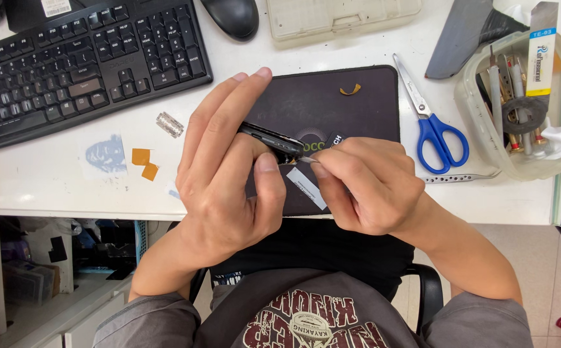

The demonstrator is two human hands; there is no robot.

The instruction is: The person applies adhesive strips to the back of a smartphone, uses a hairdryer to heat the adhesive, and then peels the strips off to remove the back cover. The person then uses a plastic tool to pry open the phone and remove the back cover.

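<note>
While both hands work above the dark mat (358, 106):
Left hand (226, 174): clasps a black phone (271, 140) edge-on, thumb pressed to it.
Right hand (371, 187): pinches a thin metal tool (306, 159), tip touching the phone.
Nearby: blue scissors (432, 122), keyboard (74, 58).

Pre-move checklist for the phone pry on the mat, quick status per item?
1. Left hand grips the dark phone on edge: ok.
2. Right hand fingers pinch a thin tool, tip at the phone's edge: ok.
3. Tip actually seated in the seam: cannot tell, too small.
4. Black mat under the work: ok.
5. Blue-handled scissors lie apart from both hands: ok.
6. Orange scrap loose on the mat: not ok.
</note>
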